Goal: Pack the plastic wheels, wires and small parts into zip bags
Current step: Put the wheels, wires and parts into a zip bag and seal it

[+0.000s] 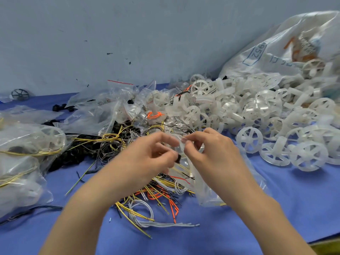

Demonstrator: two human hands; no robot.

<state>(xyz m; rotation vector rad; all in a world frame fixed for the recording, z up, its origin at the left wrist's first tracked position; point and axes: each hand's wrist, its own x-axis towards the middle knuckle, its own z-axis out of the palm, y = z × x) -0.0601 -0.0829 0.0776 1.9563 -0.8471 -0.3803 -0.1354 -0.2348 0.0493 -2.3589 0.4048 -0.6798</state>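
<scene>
- Left hand (156, 153) and right hand (211, 153) meet over the middle of the table (276, 208). Both have their fingers curled and pinch the mouth of one clear zip bag (202, 188).
- The bag hangs below the right hand, over the wire heap. I cannot tell what is inside; the plastic is too clear and creased.
- A small black part (178, 157) sits at the left hand's lower fingers, just at the bag's mouth. I judge it is going in, or the mouth is being opened for it.
- Done so far: several filled bags (27, 144) lie at the left edge, with wheels and yellow wire showing through.
- Left to do, by my reckoning, is most of the job. A big heap of white wheels (257, 111) spills from a woven sack (276, 43) on the right, loose wires (158, 196) lie tangled under the hands, and black parts (73, 153) are heaped left of centre.
- Empty zip bags (114, 100) are stacked loosely near the wall, behind the wires.
- In the way: the wires are knotted across each other and may drag neighbours along when one is pulled. The wheels crowd close on the right.
- One dark wheel (20, 94) sits alone, far left.
</scene>
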